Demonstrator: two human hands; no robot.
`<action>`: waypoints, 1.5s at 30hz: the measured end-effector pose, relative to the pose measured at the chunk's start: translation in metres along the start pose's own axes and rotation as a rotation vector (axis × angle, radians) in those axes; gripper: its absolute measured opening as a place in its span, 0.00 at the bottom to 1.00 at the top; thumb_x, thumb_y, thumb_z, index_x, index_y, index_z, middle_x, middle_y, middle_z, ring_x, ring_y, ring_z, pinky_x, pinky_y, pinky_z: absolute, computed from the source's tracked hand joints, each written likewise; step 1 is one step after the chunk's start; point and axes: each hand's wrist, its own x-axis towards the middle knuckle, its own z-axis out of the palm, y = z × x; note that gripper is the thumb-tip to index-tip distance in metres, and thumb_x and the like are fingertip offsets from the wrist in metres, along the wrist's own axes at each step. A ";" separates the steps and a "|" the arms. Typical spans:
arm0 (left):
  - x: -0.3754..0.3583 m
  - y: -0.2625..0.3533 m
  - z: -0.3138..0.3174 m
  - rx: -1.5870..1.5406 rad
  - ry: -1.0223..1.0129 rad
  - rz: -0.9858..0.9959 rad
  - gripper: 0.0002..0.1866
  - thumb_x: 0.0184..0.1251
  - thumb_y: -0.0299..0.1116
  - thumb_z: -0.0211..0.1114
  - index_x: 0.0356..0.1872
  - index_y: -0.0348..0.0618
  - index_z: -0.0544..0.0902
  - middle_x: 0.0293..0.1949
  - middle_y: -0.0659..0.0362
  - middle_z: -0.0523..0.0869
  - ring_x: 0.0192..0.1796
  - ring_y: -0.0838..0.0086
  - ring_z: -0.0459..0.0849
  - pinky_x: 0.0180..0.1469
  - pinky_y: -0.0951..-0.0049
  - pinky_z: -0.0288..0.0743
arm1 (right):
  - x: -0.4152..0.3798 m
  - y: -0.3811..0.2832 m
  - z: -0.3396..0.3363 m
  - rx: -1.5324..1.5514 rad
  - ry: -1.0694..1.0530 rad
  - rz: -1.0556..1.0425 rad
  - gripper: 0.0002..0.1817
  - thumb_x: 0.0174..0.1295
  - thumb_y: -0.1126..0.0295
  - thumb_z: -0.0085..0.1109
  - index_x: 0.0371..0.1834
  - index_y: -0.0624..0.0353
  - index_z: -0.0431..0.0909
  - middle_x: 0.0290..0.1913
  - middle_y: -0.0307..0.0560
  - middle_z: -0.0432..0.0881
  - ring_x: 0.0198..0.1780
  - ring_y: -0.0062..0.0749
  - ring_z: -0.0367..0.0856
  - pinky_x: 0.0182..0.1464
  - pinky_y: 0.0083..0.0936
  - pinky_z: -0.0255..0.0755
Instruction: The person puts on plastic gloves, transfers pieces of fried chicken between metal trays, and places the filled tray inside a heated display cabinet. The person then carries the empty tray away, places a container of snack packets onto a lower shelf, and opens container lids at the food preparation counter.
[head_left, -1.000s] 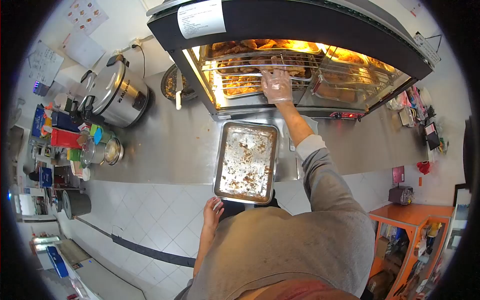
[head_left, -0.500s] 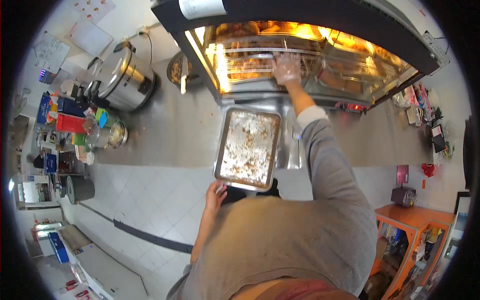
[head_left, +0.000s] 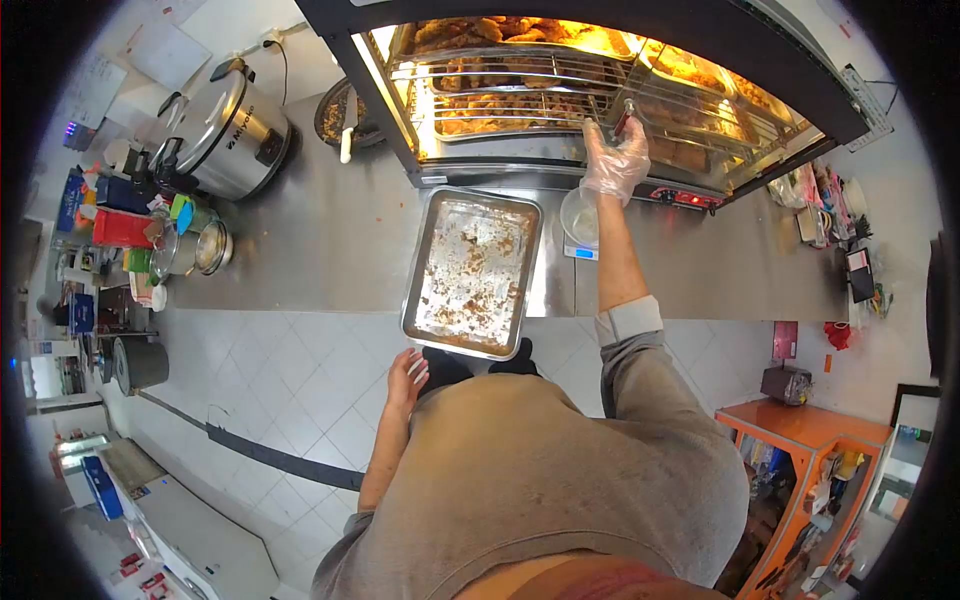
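Our gloved right hand (head_left: 614,160) closes its grip on tongs (head_left: 622,118) at the warmer rack (head_left: 520,75), arm outstretched; our left hand (head_left: 408,372) grips the tray (head_left: 470,272) edge.

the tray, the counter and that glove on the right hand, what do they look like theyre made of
Tray: looks like bare metal, probably aluminium or steel, with a dull grey sheen under brown crumbs and grease.
Counter: likely stainless steel, a brushed grey surface with soft reflections.
Glove on the right hand: thin clear plastic, since it is see-through and crinkled.
Left hand: bare, at the tray's near corner.
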 end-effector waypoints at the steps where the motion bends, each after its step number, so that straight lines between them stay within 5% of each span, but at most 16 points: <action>1: -0.002 -0.001 -0.003 -0.015 0.007 0.005 0.19 0.65 0.45 0.55 0.54 0.49 0.71 0.48 0.62 0.77 0.49 0.71 0.76 0.47 0.66 0.70 | -0.001 0.004 0.003 0.086 -0.039 0.087 0.26 0.40 0.61 0.75 0.41 0.62 0.77 0.36 0.47 0.81 0.36 0.31 0.79 0.43 0.28 0.73; 5: -0.002 -0.005 -0.003 -0.014 0.020 0.005 0.20 0.65 0.45 0.55 0.54 0.49 0.71 0.48 0.61 0.77 0.49 0.72 0.76 0.48 0.66 0.70 | -0.018 0.008 0.020 0.208 -0.178 0.161 0.24 0.41 0.65 0.75 0.41 0.62 0.78 0.35 0.44 0.83 0.36 0.26 0.79 0.43 0.25 0.73; 6: -0.001 -0.005 -0.003 0.002 0.022 -0.001 0.20 0.65 0.46 0.55 0.54 0.49 0.71 0.48 0.61 0.77 0.48 0.72 0.76 0.48 0.66 0.70 | -0.026 0.005 0.031 0.290 -0.142 0.111 0.23 0.39 0.63 0.73 0.38 0.62 0.79 0.35 0.49 0.83 0.38 0.37 0.81 0.44 0.31 0.74; 16: -0.031 0.008 -0.015 0.709 -0.391 0.034 0.28 0.64 0.52 0.54 0.63 0.56 0.66 0.54 0.61 0.74 0.55 0.70 0.74 0.54 0.61 0.65 | -0.094 -0.116 0.078 0.404 -0.660 -0.077 0.23 0.46 0.65 0.63 0.49 0.55 0.76 0.41 0.55 0.81 0.42 0.51 0.79 0.47 0.41 0.72; 20: -0.038 -0.046 -0.074 1.075 -0.442 -0.154 0.32 0.70 0.59 0.42 0.61 0.44 0.72 0.56 0.60 0.75 0.51 0.70 0.75 0.57 0.70 0.66 | -0.114 -0.146 0.095 0.308 -0.909 -0.251 0.27 0.57 0.57 0.54 0.61 0.53 0.69 0.54 0.55 0.76 0.56 0.49 0.73 0.59 0.38 0.64; 23: -0.045 -0.102 -0.142 0.831 -0.317 -0.184 0.35 0.69 0.62 0.39 0.59 0.43 0.74 0.55 0.57 0.77 0.55 0.69 0.73 0.59 0.69 0.64 | -0.141 -0.131 0.098 0.483 -1.086 -0.386 0.30 0.64 0.52 0.47 0.68 0.51 0.59 0.65 0.54 0.66 0.64 0.49 0.66 0.65 0.33 0.60; 25: -0.066 -0.122 -0.175 0.507 -0.256 -0.313 0.36 0.69 0.64 0.36 0.59 0.44 0.75 0.56 0.54 0.78 0.60 0.68 0.72 0.62 0.67 0.61 | -0.128 -0.145 0.026 0.278 -1.238 -0.205 0.33 0.59 0.54 0.56 0.66 0.54 0.62 0.65 0.51 0.67 0.64 0.43 0.66 0.65 0.31 0.61; 28: -0.091 -0.155 -0.240 0.335 -0.191 -0.337 0.35 0.69 0.63 0.36 0.57 0.44 0.75 0.54 0.55 0.79 0.58 0.68 0.73 0.61 0.67 0.63 | -0.230 -0.028 -0.027 0.051 -0.620 0.069 0.35 0.47 0.52 0.68 0.56 0.60 0.71 0.57 0.56 0.74 0.60 0.47 0.70 0.62 0.34 0.62; 29: -0.095 -0.173 -0.265 0.329 -0.162 -0.336 0.35 0.69 0.62 0.36 0.57 0.44 0.76 0.53 0.55 0.79 0.57 0.68 0.74 0.61 0.67 0.63 | -0.237 -0.032 -0.071 -0.208 -0.697 0.329 0.37 0.45 0.50 0.70 0.55 0.62 0.71 0.54 0.60 0.74 0.57 0.51 0.72 0.62 0.37 0.62; 30: -0.098 -0.190 -0.292 0.344 -0.132 -0.337 0.34 0.69 0.62 0.36 0.56 0.44 0.76 0.53 0.55 0.79 0.57 0.67 0.74 0.60 0.67 0.63 | -0.294 0.027 -0.088 -0.513 -0.501 0.201 0.39 0.43 0.52 0.70 0.57 0.63 0.69 0.56 0.59 0.74 0.58 0.48 0.72 0.59 0.37 0.65; 34: -0.100 -0.259 -0.417 0.572 -0.036 -0.372 0.33 0.70 0.61 0.37 0.54 0.44 0.77 0.50 0.56 0.81 0.54 0.67 0.76 0.58 0.68 0.65 | -0.358 0.064 -0.153 -0.100 -1.129 0.945 0.25 0.45 0.58 0.68 0.43 0.65 0.78 0.33 0.48 0.80 0.33 0.38 0.78 0.34 0.37 0.72; 37: -0.066 -0.283 -0.515 0.982 -0.128 -0.398 0.32 0.70 0.60 0.37 0.53 0.44 0.78 0.47 0.57 0.81 0.52 0.67 0.77 0.57 0.69 0.67 | -0.365 0.016 -0.166 0.027 -1.040 1.063 0.13 0.46 0.63 0.64 0.27 0.61 0.79 0.22 0.43 0.77 0.22 0.29 0.72 0.22 0.29 0.66; 39: -0.048 -0.249 -0.560 1.175 -0.159 -0.333 0.31 0.70 0.59 0.37 0.52 0.45 0.78 0.46 0.57 0.82 0.51 0.66 0.78 0.56 0.69 0.67 | -0.401 0.035 -0.150 -0.007 -0.825 0.833 0.10 0.46 0.64 0.62 0.25 0.60 0.77 0.23 0.42 0.76 0.21 0.26 0.70 0.22 0.28 0.64; 40: -0.040 -0.233 -0.583 1.293 0.131 -0.178 0.29 0.68 0.58 0.42 0.47 0.44 0.80 0.43 0.55 0.82 0.49 0.66 0.78 0.51 0.68 0.72 | -0.406 0.011 -0.153 -0.045 -0.786 0.780 0.09 0.46 0.65 0.61 0.25 0.60 0.77 0.23 0.41 0.76 0.21 0.26 0.69 0.22 0.28 0.64; 42: 0.001 -0.154 -0.602 0.776 0.208 -0.339 0.30 0.64 0.59 0.48 0.52 0.45 0.77 0.51 0.52 0.79 0.52 0.61 0.78 0.48 0.58 0.73 | -0.405 -0.050 -0.167 -0.126 -0.718 0.675 0.09 0.46 0.66 0.60 0.24 0.61 0.76 0.22 0.41 0.75 0.20 0.26 0.68 0.22 0.28 0.62; 45: 0.033 -0.019 -0.597 0.673 0.206 -0.077 0.32 0.63 0.57 0.53 0.62 0.48 0.68 0.56 0.57 0.75 0.51 0.62 0.78 0.45 0.52 0.72 | -0.427 -0.097 -0.182 0.263 -0.788 0.770 0.07 0.48 0.68 0.59 0.24 0.62 0.75 0.21 0.41 0.75 0.22 0.27 0.69 0.25 0.28 0.65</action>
